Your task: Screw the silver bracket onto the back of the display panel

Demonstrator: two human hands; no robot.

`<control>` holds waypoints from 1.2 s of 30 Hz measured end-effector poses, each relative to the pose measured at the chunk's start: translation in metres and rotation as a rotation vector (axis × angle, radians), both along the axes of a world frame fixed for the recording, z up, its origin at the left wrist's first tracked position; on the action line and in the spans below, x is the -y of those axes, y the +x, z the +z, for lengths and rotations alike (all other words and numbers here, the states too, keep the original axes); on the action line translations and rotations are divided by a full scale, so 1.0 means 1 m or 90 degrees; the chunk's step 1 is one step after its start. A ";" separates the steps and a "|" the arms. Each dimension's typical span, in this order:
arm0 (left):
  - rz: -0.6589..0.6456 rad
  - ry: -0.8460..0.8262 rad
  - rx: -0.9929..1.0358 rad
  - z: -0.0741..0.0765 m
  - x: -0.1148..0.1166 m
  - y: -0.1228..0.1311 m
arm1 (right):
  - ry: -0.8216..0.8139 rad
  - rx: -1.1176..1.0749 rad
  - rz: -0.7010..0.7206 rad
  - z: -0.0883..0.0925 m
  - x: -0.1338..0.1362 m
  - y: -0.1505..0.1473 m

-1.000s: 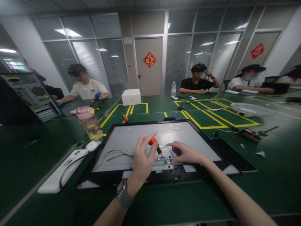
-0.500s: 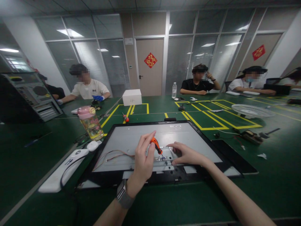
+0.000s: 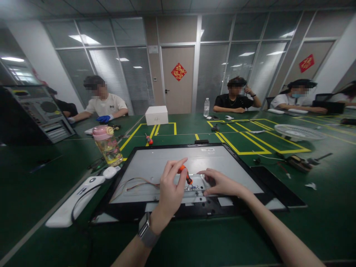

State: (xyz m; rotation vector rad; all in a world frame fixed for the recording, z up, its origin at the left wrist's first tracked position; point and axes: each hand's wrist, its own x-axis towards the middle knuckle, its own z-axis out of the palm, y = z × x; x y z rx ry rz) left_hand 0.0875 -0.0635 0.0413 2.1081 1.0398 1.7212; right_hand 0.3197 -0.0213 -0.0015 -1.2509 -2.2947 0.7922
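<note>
A monitor panel lies face down on the green table, its grey metal back up inside a black frame. My left hand, a watch on its wrist, is closed around a small orange-handled screwdriver whose tip points down at a small circuit board near the panel's lower edge. My right hand rests on the panel just right of that board, fingers curled and pressing on it. Thin coloured wires run left from the board across the metal.
A pink-lidded bottle, a white mouse and a white power strip lie left of the panel. A computer case stands far left. A white box, a fan grille and several seated people are beyond.
My left hand has shifted its grip on the screwdriver slightly, with the handle tilting a little. My right hand stays put on the panel.
</note>
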 end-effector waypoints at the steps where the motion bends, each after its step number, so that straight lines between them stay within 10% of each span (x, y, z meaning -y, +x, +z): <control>1: 0.003 -0.001 0.003 0.000 0.000 0.000 | -0.002 0.000 -0.002 0.000 0.000 0.000; 36: -0.015 0.021 0.016 -0.001 0.001 0.001 | -0.023 0.020 -0.020 0.007 0.004 -0.002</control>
